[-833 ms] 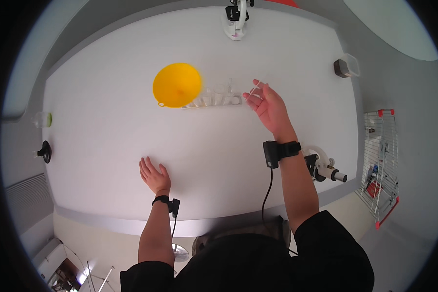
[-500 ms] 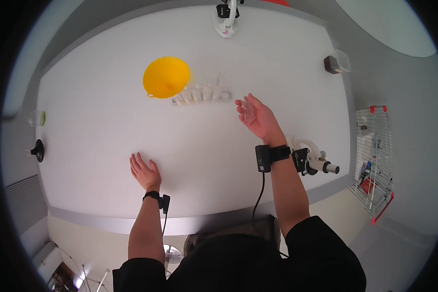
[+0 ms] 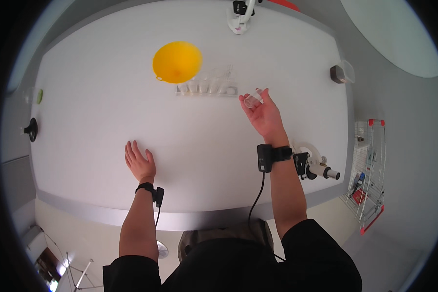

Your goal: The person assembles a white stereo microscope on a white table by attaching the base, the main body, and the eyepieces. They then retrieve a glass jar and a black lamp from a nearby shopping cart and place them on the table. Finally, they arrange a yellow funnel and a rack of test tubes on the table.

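My right hand [image 3: 264, 116] has come back from the clear rack [image 3: 207, 87] since a moment ago: earlier its fingers were up at the rack's right end, and now it sits nearer me, just right of the rack, palm up. Its fingertips are pinched on a small clear tube [image 3: 252, 98], which it holds tilted above the white table [image 3: 102, 97]. My left hand [image 3: 140, 161] has not changed; it lies flat and open on the table, fingers spread, holding nothing, well apart from the rack on my side of it.

The yellow funnel [image 3: 177, 62] stands at the rack's left end, its wide mouth facing up. Beyond the rack, at the table's far edge, is a white stand [image 3: 239, 17] with a black top. Far right of the rack, near the table's edge, sits a small dark box [image 3: 337, 74]. A white and black device [image 3: 311, 163] lies close to my right wrist. Far left of the rack a black knob [image 3: 31, 129] rests at the table's rim. I can make out no labels.
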`<state>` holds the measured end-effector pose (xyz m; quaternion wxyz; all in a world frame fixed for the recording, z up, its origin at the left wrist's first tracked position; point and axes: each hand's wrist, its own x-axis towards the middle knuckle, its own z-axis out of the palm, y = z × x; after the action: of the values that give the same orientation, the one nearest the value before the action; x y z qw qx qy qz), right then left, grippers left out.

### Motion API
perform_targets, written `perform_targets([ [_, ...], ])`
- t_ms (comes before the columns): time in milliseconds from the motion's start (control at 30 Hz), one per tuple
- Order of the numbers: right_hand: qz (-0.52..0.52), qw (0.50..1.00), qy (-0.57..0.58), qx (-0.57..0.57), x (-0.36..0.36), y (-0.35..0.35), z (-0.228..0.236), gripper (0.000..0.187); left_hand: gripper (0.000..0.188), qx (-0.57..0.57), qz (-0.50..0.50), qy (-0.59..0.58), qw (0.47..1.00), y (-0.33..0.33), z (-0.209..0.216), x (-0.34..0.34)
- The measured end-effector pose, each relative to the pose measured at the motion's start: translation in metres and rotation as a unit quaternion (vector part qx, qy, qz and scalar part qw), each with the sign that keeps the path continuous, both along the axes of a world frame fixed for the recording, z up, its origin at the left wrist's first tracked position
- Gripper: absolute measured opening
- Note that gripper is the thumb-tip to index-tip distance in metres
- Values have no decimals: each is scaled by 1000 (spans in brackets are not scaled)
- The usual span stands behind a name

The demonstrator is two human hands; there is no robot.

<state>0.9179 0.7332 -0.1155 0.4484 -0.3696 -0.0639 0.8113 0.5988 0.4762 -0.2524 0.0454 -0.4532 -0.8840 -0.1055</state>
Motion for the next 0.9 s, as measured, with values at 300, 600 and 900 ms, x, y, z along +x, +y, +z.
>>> perform_targets([
  [300,15,973,-181,141,-23,-3,-8,36,54,8,6,-1,1000,-1,0,-1],
  [600,-6,837,-366,408,-34,39,-72,27,52,12,7,-6,1000,3,4,-2],
  [900,68,728,-523,438,-33,37,-106,33,52,-1,13,-17,1000,3,4,0],
])
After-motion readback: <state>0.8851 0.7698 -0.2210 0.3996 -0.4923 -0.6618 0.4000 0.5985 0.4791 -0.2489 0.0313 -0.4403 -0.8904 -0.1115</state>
